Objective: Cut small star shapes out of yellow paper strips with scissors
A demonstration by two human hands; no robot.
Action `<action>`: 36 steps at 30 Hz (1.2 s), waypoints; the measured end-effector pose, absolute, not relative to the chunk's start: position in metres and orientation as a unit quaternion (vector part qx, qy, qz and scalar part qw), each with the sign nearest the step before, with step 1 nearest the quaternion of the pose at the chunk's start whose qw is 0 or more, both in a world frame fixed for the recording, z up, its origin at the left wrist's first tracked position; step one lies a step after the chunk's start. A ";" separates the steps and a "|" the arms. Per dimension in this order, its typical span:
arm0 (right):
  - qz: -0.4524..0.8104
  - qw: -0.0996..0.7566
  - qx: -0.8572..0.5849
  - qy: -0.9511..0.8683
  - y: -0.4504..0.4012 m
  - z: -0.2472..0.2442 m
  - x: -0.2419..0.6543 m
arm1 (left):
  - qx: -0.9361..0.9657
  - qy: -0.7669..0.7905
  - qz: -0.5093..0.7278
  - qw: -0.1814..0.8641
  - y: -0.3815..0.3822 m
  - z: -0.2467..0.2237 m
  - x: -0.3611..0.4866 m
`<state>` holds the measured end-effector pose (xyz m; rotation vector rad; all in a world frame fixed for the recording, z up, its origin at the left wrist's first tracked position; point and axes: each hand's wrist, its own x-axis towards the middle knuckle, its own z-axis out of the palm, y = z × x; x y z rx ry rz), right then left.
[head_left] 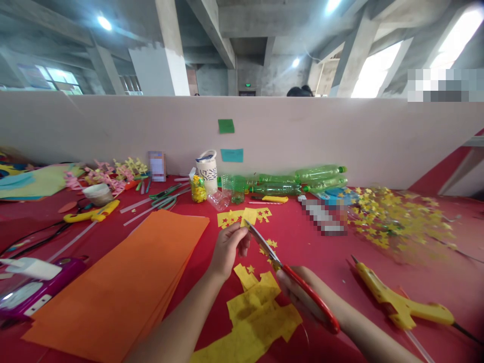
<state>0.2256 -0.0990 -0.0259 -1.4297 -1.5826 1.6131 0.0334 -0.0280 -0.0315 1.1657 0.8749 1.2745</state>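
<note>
My left hand [229,247] pinches a small piece of yellow paper [248,217] above the middle of the red table. Red-handled scissors [289,275] are gripped in my right hand [302,292], their blades pointing up and left, with the tips at the paper. Behind it lies a yellow strip [264,214] with star-shaped holes. Small yellow stars [272,243] are scattered beside the blades. Nearer to me, larger yellow paper pieces [255,302] overlap on the table between my forearms.
Orange sheets [124,282] lie at left, near a purple power strip [41,292] and a yellow glue gun [93,214]. Another glue gun [401,297] rests at right, below blurred yellow star sprays [393,217]. Green bottles [298,181] and a white cup [207,172] stand or lie before the partition [302,131].
</note>
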 end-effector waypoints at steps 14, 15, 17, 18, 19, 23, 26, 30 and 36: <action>0.543 0.226 -0.542 -0.600 -0.096 -0.022 0.224 | 0.459 0.340 0.564 0.597 -0.022 -0.032 0.029; 0.541 0.225 -0.542 -0.602 -0.096 -0.021 0.224 | 0.458 0.341 0.566 0.594 -0.022 -0.032 0.029; 0.534 0.223 -0.546 -0.606 -0.096 -0.021 0.223 | 0.454 0.347 0.572 0.589 -0.021 -0.032 0.028; 0.530 0.221 -0.549 -0.607 -0.097 -0.021 0.223 | 0.449 0.351 0.576 0.586 -0.020 -0.032 0.028; 0.528 0.219 -0.553 -0.607 -0.097 -0.021 0.223 | 0.442 0.354 0.581 0.584 -0.019 -0.032 0.027; 0.535 0.214 -0.548 -0.607 -0.096 -0.025 0.225 | 0.427 0.360 0.595 0.577 -0.017 -0.033 0.026; 0.540 0.220 -0.518 -0.625 -0.096 -0.027 0.228 | 0.436 0.360 0.592 0.574 -0.017 -0.033 0.025; 0.534 0.217 -0.495 -0.650 -0.096 -0.027 0.232 | 0.452 0.359 0.583 0.571 -0.017 -0.033 0.023; 0.544 0.217 -0.493 -0.643 -0.096 -0.025 0.232 | 0.455 0.362 0.581 0.569 -0.016 -0.033 0.021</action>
